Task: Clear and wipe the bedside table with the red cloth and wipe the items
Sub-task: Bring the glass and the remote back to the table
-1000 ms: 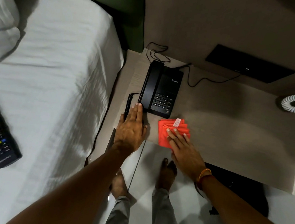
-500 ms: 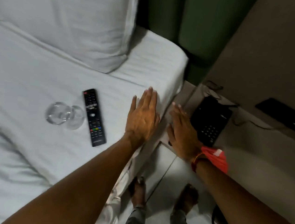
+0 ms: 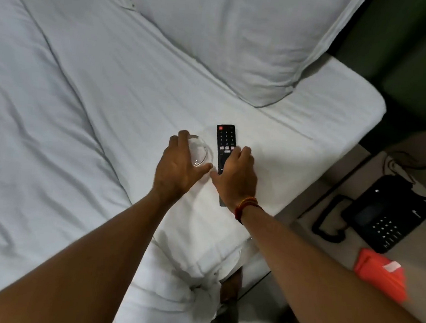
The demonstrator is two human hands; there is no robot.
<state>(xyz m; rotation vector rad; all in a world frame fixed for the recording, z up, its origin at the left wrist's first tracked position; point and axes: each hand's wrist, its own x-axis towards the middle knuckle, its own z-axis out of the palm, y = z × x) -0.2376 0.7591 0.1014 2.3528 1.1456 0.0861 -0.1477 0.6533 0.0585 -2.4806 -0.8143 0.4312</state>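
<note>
Our left hand [image 3: 176, 169] curls round the glass [image 3: 198, 150] on the bed [image 3: 103, 105]; our right hand [image 3: 237, 175] grips the remote [image 3: 225, 139] beside it; the red cloth [image 3: 379, 275] lies on the bedside table [image 3: 421, 258], beside the phone [image 3: 387, 215].

Both arms stretched forward — left hand [image 3: 177, 168] curled round glass [image 3: 199, 150], right hand [image 3: 236, 176] curled over remote [image 3: 225, 138].
</note>
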